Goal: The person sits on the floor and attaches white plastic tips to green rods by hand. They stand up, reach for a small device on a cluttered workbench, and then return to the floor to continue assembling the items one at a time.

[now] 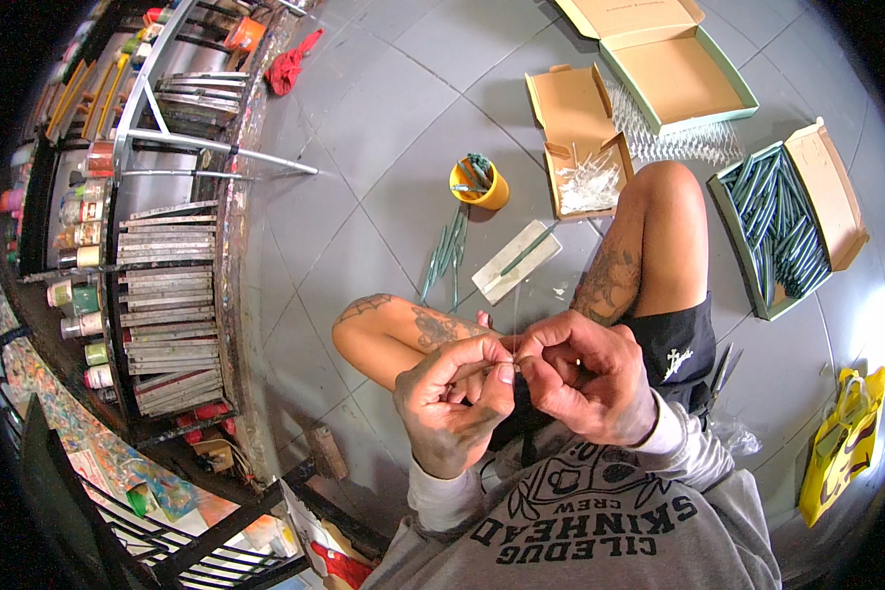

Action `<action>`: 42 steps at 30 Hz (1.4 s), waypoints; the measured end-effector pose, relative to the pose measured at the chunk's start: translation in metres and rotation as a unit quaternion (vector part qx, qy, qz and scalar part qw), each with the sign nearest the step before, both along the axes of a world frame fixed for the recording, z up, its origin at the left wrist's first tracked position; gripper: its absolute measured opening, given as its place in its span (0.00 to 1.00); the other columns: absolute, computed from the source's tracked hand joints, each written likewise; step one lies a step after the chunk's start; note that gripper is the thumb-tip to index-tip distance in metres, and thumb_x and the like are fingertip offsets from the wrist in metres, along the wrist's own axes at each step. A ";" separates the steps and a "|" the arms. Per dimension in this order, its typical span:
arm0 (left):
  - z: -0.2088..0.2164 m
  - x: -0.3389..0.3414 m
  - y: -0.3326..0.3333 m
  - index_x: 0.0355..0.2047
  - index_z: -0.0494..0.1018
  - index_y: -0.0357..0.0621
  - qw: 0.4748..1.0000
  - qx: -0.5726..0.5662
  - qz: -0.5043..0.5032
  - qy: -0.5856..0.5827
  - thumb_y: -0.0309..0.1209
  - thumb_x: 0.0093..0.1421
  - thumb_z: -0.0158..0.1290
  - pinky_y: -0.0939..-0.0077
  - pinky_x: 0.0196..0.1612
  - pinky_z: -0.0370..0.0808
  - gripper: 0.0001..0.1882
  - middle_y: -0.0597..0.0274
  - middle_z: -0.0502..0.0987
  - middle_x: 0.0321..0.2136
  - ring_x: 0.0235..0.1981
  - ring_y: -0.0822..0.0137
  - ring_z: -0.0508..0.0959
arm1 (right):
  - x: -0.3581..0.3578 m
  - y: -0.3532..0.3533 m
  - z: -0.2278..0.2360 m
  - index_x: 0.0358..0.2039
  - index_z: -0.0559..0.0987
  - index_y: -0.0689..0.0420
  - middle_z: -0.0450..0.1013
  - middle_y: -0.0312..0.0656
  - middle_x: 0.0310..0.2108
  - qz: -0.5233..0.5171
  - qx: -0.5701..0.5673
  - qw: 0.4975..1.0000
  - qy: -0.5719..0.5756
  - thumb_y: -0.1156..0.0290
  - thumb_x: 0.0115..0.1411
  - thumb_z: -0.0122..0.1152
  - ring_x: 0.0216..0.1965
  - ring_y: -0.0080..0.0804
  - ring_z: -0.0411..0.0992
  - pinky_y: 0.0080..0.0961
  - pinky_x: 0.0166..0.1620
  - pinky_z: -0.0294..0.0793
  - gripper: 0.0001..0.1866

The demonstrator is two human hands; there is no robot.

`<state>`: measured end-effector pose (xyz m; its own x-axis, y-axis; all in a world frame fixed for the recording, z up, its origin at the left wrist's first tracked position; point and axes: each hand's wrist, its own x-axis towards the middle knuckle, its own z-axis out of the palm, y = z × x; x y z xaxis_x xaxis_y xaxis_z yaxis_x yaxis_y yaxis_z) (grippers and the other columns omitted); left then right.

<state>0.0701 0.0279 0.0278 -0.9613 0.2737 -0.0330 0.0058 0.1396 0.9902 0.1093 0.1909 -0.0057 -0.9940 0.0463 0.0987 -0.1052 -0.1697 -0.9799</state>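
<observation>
My left hand point(459, 398) and my right hand point(585, 379) meet in front of my lap, each closed in a pinch. A very fine, pale strand seems to run between the fingertips; it is too small to name. Beyond them, one dark green pen-like stick point(527, 250) rests on a whitish rectangular block point(495, 282) on the floor. Several more green sticks point(446, 254) lie loose to its left, beside a yellow cup point(492, 197) holding a few others. Past my right knee, an open cardboard box point(570, 98) contains a heap of thin white pieces point(588, 185).
At right, a box point(769, 303) is filled with green sticks. Behind sit a large open box point(674, 74) and clear textured plastic point(683, 146). Scissors point(723, 372) and a yellow bag point(840, 447) lie right. Shelves of jars and stacked frames point(170, 285), metal legs point(221, 147) and red cloth point(293, 67) line the left.
</observation>
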 end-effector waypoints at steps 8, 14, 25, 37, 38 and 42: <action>0.005 -0.021 -0.016 0.35 0.71 0.28 0.974 0.035 -0.173 -0.138 0.23 0.57 0.57 0.89 0.24 0.65 0.09 0.67 0.73 0.23 0.19 0.82 0.69 | -0.010 0.017 0.003 0.35 0.74 0.63 0.72 0.33 0.30 0.188 -0.197 0.954 -0.123 0.77 0.61 0.56 0.33 0.14 0.68 0.15 0.34 0.67 0.04; 0.010 -0.026 -0.017 0.35 0.68 0.31 0.938 0.066 -0.213 -0.265 0.25 0.59 0.51 0.87 0.23 0.68 0.08 0.65 0.72 0.19 0.15 0.78 0.71 | -0.012 0.025 0.006 0.33 0.73 0.63 0.72 0.32 0.29 0.226 -0.188 0.946 -0.139 0.78 0.62 0.54 0.31 0.14 0.66 0.14 0.34 0.65 0.02; -0.007 -0.033 -0.024 0.31 0.66 0.36 0.900 0.149 -0.259 -0.319 0.33 0.56 0.53 0.87 0.18 0.65 0.12 0.65 0.72 0.17 0.11 0.73 0.73 | -0.010 0.020 0.010 0.32 0.74 0.61 0.67 0.26 0.20 0.225 -0.260 0.920 -0.186 0.79 0.59 0.55 0.18 0.10 0.59 0.12 0.20 0.56 0.01; -0.014 -0.034 -0.026 0.31 0.64 0.37 0.859 0.242 -0.315 -0.323 0.32 0.57 0.52 0.84 0.13 0.66 0.11 0.61 0.71 0.20 0.11 0.70 0.73 | -0.006 0.025 0.017 0.34 0.74 0.59 0.70 0.27 0.26 0.266 -0.270 0.904 -0.198 0.72 0.60 0.57 0.24 0.11 0.62 0.13 0.24 0.59 0.05; -0.014 -0.034 -0.026 0.31 0.64 0.37 0.861 0.241 -0.314 -0.319 0.31 0.57 0.52 0.83 0.14 0.66 0.11 0.61 0.71 0.20 0.12 0.70 0.73 | -0.006 0.025 0.017 0.34 0.74 0.59 0.69 0.27 0.25 0.263 -0.268 0.905 -0.200 0.72 0.60 0.57 0.24 0.11 0.62 0.13 0.23 0.58 0.04; -0.013 -0.033 -0.026 0.30 0.64 0.37 0.865 0.234 -0.302 -0.325 0.32 0.56 0.53 0.83 0.14 0.67 0.12 0.61 0.71 0.21 0.12 0.70 0.74 | -0.006 0.024 0.017 0.33 0.73 0.58 0.68 0.27 0.23 0.265 -0.265 0.903 -0.210 0.71 0.61 0.57 0.20 0.11 0.60 0.13 0.21 0.57 0.04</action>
